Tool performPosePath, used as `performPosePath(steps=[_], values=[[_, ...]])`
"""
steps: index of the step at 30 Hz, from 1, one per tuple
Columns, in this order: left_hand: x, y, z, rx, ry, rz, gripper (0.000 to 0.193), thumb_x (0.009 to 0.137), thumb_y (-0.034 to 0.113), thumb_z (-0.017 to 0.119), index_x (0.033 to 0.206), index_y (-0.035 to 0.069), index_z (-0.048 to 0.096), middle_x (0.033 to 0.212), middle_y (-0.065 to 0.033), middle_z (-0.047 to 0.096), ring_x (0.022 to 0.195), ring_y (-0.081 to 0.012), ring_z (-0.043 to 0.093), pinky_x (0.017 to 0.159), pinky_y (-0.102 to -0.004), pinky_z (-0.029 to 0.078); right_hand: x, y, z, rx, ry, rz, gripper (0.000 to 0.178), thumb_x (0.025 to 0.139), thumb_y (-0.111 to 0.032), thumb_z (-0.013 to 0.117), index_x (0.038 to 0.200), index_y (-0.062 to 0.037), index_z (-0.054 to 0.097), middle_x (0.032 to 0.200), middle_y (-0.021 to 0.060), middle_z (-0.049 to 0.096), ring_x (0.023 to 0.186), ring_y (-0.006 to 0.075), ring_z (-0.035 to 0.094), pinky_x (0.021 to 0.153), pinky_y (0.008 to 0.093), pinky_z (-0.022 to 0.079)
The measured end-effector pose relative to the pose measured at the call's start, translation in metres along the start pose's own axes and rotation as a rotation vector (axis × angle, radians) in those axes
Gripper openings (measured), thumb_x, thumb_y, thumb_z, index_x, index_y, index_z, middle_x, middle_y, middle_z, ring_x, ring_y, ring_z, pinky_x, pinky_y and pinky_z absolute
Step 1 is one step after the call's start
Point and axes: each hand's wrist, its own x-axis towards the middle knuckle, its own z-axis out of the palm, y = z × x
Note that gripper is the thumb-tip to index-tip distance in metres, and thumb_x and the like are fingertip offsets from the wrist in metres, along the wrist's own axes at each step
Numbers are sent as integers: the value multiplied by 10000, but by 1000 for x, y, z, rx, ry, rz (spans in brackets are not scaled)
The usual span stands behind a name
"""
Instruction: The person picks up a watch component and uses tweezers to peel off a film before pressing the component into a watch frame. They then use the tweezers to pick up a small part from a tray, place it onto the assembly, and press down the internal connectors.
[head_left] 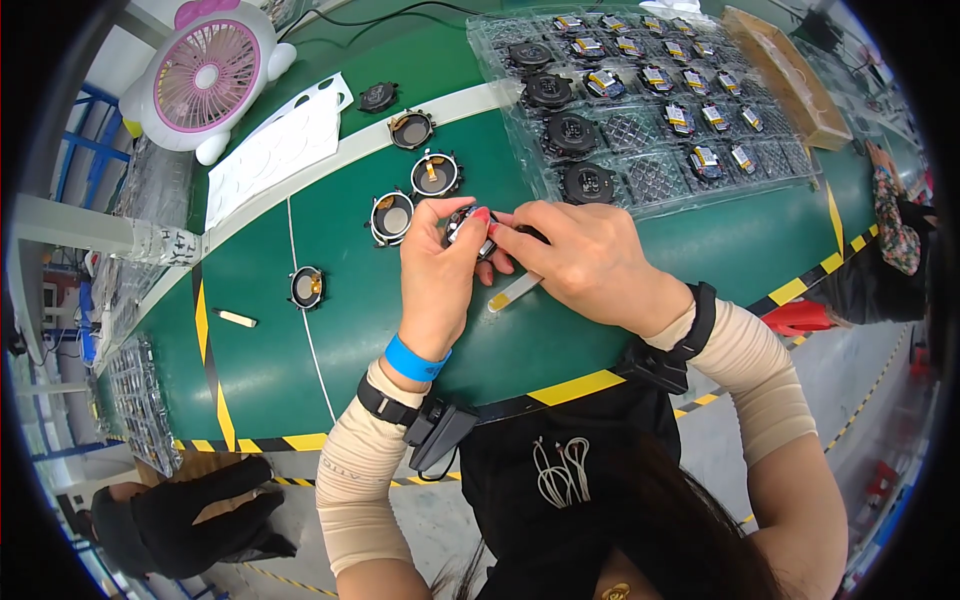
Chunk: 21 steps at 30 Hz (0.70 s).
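Observation:
A small round watch body [470,232] is gripped between the thumb and fingers of my left hand [437,275], above the green bench. The fingertips of my right hand [590,258] press together at its right edge, and they partly cover it. Below the right fingers a pale flat stick [514,293] with a yellowish end shows; whether that hand holds it or it lies on the bench, I cannot tell. Close by on the left are several open round watch cases, among them a silver-rimmed case [390,216] and another case [435,174] with a gold flex strip.
A clear plastic tray [650,185] at the back right holds several watch modules. One watch case [308,287] and a small cream stick [235,318] lie to the left. A white sheet [280,150] and a fan [205,80] stand farther back. People are at both sides.

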Motion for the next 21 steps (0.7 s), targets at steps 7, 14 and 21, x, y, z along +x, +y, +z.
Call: performPosePath(steps=[7,14,21], values=[[-2,4,-1,-89,-15,-51,174,885,88,440,1040,11,429,835,-117,596,621,-161,595,466,-219,439,2,1,-2,9,28,50,254,604,-21,629,851,-83,631,765,22,557,569,137,580,448,245,449],[-1,3,-1,-54,-19,-37,186,891,99,427,1057,15,432,846,-113,591,642,-164,598,477,-223,452,1,3,1,0,16,38,246,616,-30,642,855,-87,633,777,19,568,567,135,580,442,244,445],[0,2,-1,-52,-18,-39,185,892,105,431,1057,21,435,840,-110,591,655,-160,597,475,-220,452,0,3,2,5,-16,31,245,616,-30,641,855,-87,635,786,16,579,569,133,582,439,244,448]])
